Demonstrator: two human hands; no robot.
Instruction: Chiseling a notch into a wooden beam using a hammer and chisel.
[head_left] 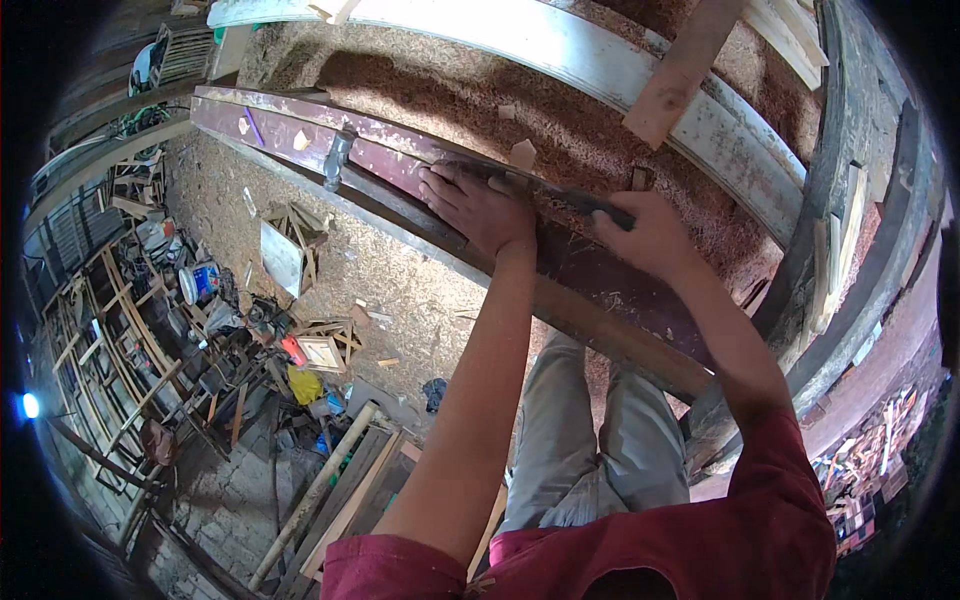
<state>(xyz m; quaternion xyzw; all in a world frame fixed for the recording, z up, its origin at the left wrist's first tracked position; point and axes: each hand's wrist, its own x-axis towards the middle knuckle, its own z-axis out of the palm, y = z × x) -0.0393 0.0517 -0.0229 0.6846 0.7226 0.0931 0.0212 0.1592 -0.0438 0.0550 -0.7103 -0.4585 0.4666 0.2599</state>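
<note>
Maroon board (385, 166) lies under the flattened left hand (485, 210); right hand (648, 235) grips an apparent handsaw (585, 201), seemingly cutting; next stroke needs bracing.

A long, narrow bench (640, 285), dark red and scuffed, runs slantwise across the view. Toward its left end lie a thin purple stick (252, 126), pale wood chips (301, 142) and what looks like a hammer (338, 160).
</note>
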